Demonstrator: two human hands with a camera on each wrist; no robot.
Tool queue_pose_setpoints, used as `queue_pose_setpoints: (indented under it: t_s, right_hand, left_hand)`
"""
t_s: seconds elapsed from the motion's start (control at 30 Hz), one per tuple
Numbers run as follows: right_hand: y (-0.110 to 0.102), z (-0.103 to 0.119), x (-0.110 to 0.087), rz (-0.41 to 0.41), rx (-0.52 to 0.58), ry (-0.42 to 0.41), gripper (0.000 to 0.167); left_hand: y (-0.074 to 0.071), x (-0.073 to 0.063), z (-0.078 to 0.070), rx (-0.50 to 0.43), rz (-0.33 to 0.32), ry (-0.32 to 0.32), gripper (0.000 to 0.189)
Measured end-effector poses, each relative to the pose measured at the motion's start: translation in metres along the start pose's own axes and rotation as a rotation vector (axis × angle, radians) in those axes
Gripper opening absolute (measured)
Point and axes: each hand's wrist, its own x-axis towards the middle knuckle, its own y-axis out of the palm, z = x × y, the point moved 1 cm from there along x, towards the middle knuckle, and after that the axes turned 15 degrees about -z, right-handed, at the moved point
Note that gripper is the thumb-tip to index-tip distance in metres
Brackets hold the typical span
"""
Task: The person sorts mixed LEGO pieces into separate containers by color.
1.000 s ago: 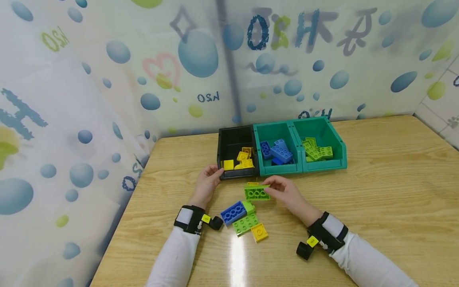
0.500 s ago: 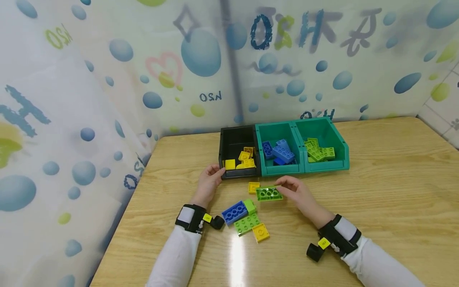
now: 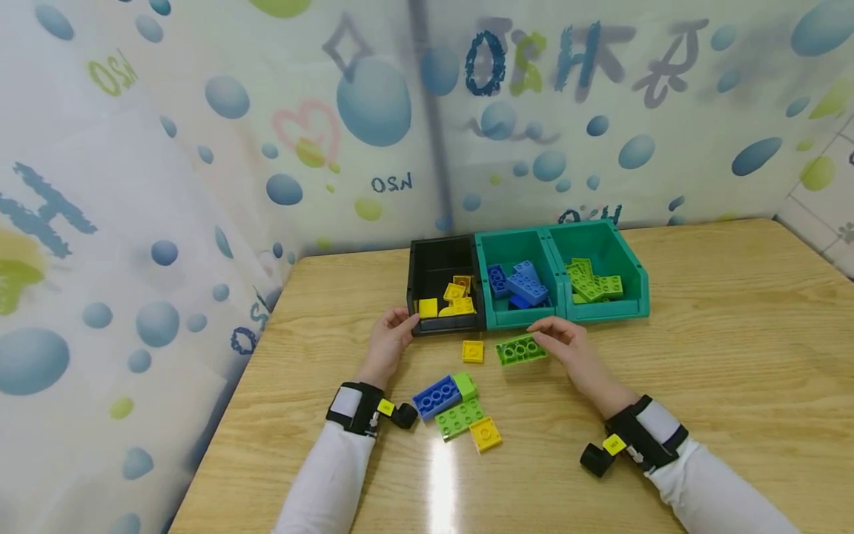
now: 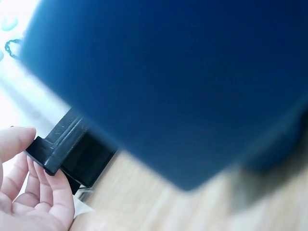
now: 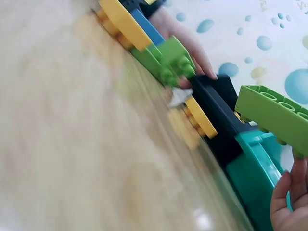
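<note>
Head view: the right grip (image 3: 577, 352) pinches one end of a long green brick (image 3: 521, 350) between thumb and fingers, raised above the worktop (image 3: 720, 356) in front of the middle teal bin (image 3: 523, 320), its hollow underside towards the camera. The left grip (image 3: 388, 343) pinches the near left corner of the black bin (image 3: 447, 323), which has yellow bricks in it. Blue bricks lie in the middle teal bin, green ones in the right-hand teal bin (image 3: 603, 308). A yellow square brick (image 3: 473, 351) lies just in front of the black bin; nearer the camera are a blue brick (image 3: 437, 397), a small green brick (image 3: 465, 385), a studded green brick (image 3: 459, 419) and a second yellow square (image 3: 485, 434). The backdrop (image 3: 267, 74) shows a large O and H with a green character between, and smaller lettering that looks like mirrored H2O. Printing on the yellow wrist tag (image 3: 614, 444) is too small to read.

Left wrist view: the thumb lies over the black bin's edge, fingers curled below; a blurred dark blue shape (image 4: 168, 86) covers much else.

Right wrist view: the long green brick is held tilted, studs downward.
</note>
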Motion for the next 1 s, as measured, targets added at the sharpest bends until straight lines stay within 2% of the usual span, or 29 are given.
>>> queue_pose_setpoints:
  t_s: [0.17,0.5,0.63,0.73,0.83,1.0]
  right_hand:
    - [-0.017,0.003,0.009,-0.091,0.005,0.025,0.028]
    - [-0.037,0.001,0.014,-0.136,0.001,0.021,0.029]
    - [-0.047,-0.002,0.018,-0.189,-0.016,0.036,0.027]
    - [-0.055,-0.002,0.022,-0.238,0.018,0.089,0.02]
    - [-0.063,0.0,0.025,-0.261,0.113,0.137,0.016]
    - [-0.072,0.006,0.028,-0.335,0.171,0.119,0.013]
  left_hand:
    - [-0.001,0.0,-0.001,0.002,-0.006,-0.006,0.008]
    - [-0.001,0.001,0.001,0.015,0.004,-0.004,0.008]
    - [-0.001,0.002,0.002,0.014,0.007,-0.002,0.008]
    - [-0.001,0.002,0.002,0.013,0.005,-0.004,0.009]
    - [0.0,0.002,0.001,0.018,0.002,-0.006,0.009]
    - [-0.001,0.002,0.001,0.016,-0.001,-0.004,0.008]
